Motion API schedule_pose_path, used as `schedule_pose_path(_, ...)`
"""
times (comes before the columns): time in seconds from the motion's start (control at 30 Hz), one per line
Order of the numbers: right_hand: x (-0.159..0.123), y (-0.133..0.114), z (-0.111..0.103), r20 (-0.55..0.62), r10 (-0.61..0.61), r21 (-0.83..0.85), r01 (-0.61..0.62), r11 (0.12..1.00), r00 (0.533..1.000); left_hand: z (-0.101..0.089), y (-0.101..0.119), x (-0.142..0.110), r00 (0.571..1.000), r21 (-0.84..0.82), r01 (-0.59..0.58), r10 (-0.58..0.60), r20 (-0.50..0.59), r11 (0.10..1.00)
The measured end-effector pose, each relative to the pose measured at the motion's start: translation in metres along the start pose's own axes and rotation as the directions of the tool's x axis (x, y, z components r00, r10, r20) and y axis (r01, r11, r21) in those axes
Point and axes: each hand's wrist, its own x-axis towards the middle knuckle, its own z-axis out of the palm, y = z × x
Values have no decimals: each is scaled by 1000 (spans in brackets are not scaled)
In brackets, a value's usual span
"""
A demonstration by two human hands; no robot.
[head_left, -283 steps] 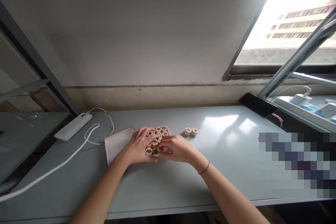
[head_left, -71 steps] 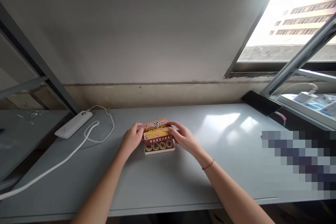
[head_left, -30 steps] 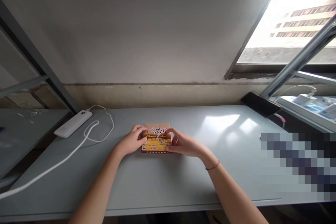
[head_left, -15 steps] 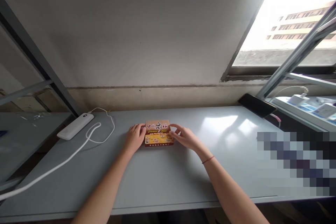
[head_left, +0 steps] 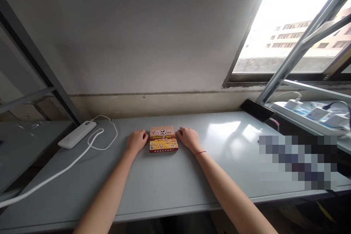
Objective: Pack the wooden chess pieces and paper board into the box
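A Chinese chess box (head_left: 163,139) lies flat on the grey desk, its lid on and its printed side up, so the pieces inside are hidden. Just left of it my left hand (head_left: 137,141) rests on the desk, fingers curled into a loose fist. On the other side my right hand (head_left: 188,138), with a red string round the wrist, is likewise closed, knuckles forward. Both hands sit close to the box's sides, and neither grips it. I see nothing in either fist.
A white power bank (head_left: 77,134) with a white cable (head_left: 65,170) lies at the left. A dark phone (head_left: 257,110) leans at the back right, by a metal frame post. Beyond it stands a power strip (head_left: 309,119) with plugs. The desk's front edge (head_left: 170,212) runs below.
The pieces went into the tray and the sleeve-like lid slid down over it. Since then both hands have let go of the box and curled closed beside it. The view has turned right.
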Motion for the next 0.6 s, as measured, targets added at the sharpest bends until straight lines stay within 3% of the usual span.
schedule_pose_path(0.23, -4, 8, 1, -6, -22, 58, 23, 998, 1000, 2, -2, -5, 1000, -11, -6, 6, -15, 1000)
schedule_pose_path(0.6, -5, 9, 1, -14, -19, 107, 20, 994, 1000, -12, 6, -19, 1000, 33, -10, 10, 16, 999)
